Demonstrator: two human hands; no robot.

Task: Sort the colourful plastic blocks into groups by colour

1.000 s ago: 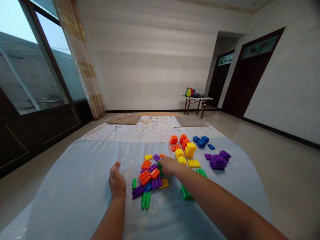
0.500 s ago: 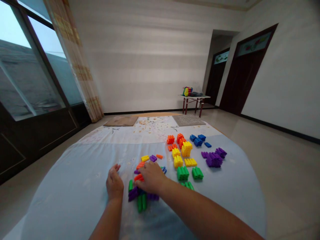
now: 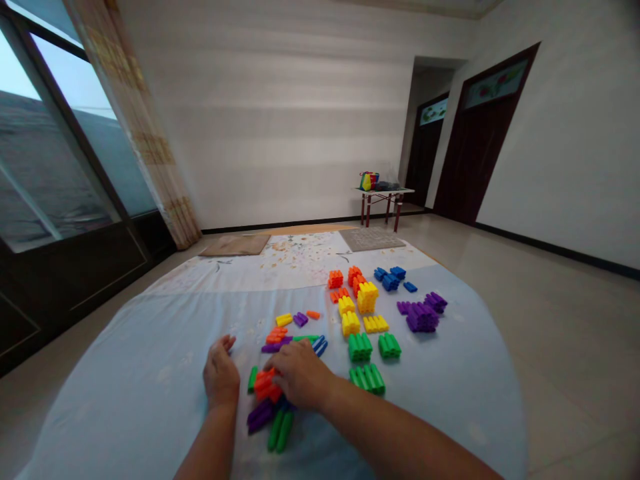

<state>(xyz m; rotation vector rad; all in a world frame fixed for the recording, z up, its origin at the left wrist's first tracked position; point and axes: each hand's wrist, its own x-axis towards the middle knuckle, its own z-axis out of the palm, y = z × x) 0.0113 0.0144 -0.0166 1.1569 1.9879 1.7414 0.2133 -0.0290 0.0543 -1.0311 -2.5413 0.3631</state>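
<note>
In the head view my right hand point(image 3: 304, 375) reaches over the near pile, its fingers closed on a chunk of orange building blocks point(image 3: 266, 385); its palm hides part of the pile. Beneath and around are purple blocks point(image 3: 261, 416), green blocks point(image 3: 281, 430) and a small green block point(image 3: 253, 379). My left hand point(image 3: 221, 375) rests on the cloth left of the pile, fingers loosely bent and holding nothing. Just beyond the right hand lie a purple strip point(image 3: 276, 347), orange pieces point(image 3: 277, 335) and a blue piece point(image 3: 320, 345).
To the right stand sorted groups: green point(image 3: 367, 378), yellow point(image 3: 367, 297), orange point(image 3: 335, 279), blue point(image 3: 391, 281) and purple blocks point(image 3: 423, 316). A pale blue cloth point(image 3: 135, 373) covers the rounded table. Two mats point(image 3: 235, 245) lie at its far end; a small table point(image 3: 385, 192) stands beyond.
My right hand has moved nearer to me, and the orange blocks at its fingertips have come nearer too. The purple and green strips beyond it are now uncovered. The view has shifted slightly.
</note>
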